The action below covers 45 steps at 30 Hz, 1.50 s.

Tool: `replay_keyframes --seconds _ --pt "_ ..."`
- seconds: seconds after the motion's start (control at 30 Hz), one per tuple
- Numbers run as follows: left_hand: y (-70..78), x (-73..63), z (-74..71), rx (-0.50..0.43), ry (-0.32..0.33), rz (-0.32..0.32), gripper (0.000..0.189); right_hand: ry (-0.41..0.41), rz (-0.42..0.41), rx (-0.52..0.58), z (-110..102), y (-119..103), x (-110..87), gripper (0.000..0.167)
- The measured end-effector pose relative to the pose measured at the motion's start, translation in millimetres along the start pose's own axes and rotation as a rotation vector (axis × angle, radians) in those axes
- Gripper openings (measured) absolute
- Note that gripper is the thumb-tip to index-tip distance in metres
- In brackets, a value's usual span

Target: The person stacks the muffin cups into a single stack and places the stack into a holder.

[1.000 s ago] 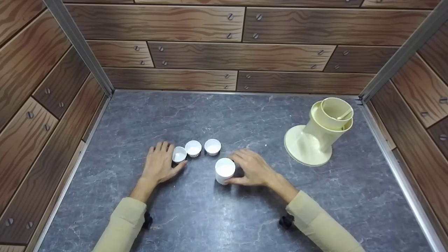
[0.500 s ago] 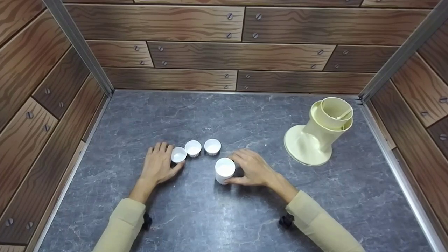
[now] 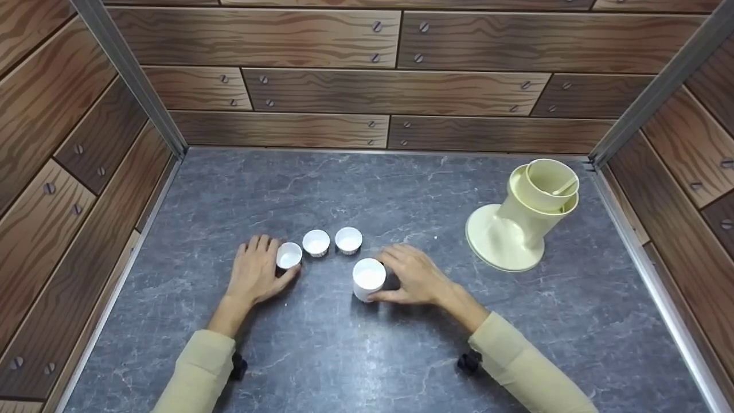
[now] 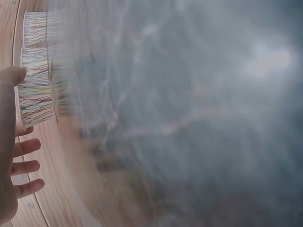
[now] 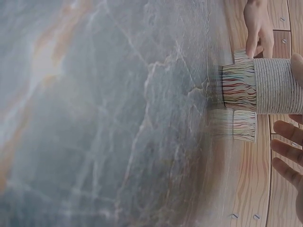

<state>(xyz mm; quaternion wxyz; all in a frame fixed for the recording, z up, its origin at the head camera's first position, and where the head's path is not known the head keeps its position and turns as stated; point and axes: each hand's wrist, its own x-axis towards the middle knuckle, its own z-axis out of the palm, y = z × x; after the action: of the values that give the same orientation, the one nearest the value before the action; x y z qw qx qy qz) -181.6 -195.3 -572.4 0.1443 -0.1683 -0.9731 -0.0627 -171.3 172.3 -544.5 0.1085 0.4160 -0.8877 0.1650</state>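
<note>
White paper cups, striped with thin coloured lines, are in both hands. The left hand (image 3: 255, 269) pinches the left cup (image 3: 289, 257) between thumb and index, its other fingers (image 4: 28, 168) spread out beyond. Compared with a second ago, that cup stands slightly farther left and nearer the person, and a gap now parts it from the middle cup (image 3: 316, 243), which has not moved. The right cup (image 3: 348, 241) also keeps its spot, just beside the middle one. The right hand (image 3: 414, 276) still grips an upright stack of cups (image 3: 369, 280), thumb on one side and index on the other.

The grey worktop (image 3: 355, 361) stretches between the stack and the pale yellow stand (image 3: 507, 246), which sits well apart near the right-hand edge. Behind the cups it runs to the wood-patterned back wall (image 3: 367, 92); the left wall (image 3: 86, 201) lies well apart from the left hand.
</note>
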Motion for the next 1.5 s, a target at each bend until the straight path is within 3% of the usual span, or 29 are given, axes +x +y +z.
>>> replay_keyframes --seconds 0.4,0.7,1.2,1.5 --pt "8.7 -10.4 -3.6 0.000 0.064 0.039 0.067 -0.013 0.011 0.006 -0.6 -0.8 -1.2 0.075" --pt "22.1 -11.3 -15.8 -0.031 0.045 0.062 0.065 0.000 0.004 0.008 -0.4 -0.7 -1.9 0.075" --pt "47.0 -5.4 -29.6 -0.013 0.164 0.217 0.061 0.007 -0.016 -0.010 1.5 0.3 -1.5 0.076" --pt "57.8 1.2 -39.8 -0.041 0.130 0.224 0.062 0.015 -0.013 -0.009 1.4 1.2 -0.5 0.076"
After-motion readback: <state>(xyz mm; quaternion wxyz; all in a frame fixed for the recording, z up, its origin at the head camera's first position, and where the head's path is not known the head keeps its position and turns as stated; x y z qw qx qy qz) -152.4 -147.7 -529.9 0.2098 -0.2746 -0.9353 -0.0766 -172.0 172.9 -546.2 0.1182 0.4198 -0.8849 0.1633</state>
